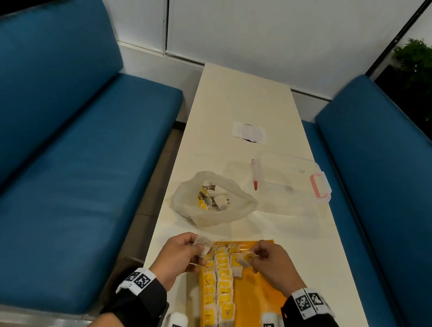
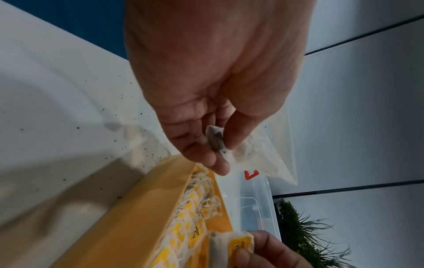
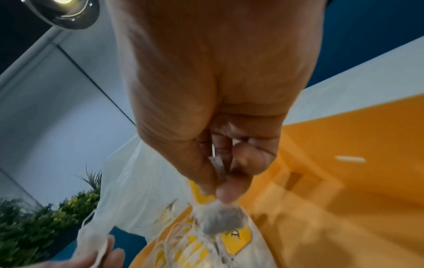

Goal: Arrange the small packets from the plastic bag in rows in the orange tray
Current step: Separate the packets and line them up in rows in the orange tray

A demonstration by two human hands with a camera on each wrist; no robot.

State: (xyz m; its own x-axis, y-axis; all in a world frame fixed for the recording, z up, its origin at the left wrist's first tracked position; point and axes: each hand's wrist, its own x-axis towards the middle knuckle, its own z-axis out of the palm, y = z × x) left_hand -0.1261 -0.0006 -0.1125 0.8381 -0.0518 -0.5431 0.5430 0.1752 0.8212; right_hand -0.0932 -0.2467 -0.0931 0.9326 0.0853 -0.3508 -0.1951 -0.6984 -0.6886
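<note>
"RELAX" on a tray packet [image 1: 225, 293]

One orange tray [image 1: 259, 291], two full rows of packets [image 1: 219, 287] plus a short third, one plastic bag [image 1: 213, 198], one clear lidded box [image 1: 290, 180], two hands [image 1: 179, 256], two blue benches [image 1: 66, 177].

Clear lidded box [image 1: 291, 179], perhaps a paper slip [image 1: 249, 131], on white table [image 1: 245, 94]; blue benches [image 1: 58, 152].

Packets [image 1: 218, 281] in tray [image 1: 260, 304] left side; bag [image 1: 213, 198] behind tray; box [image 1: 290, 180] right of bag.
</note>
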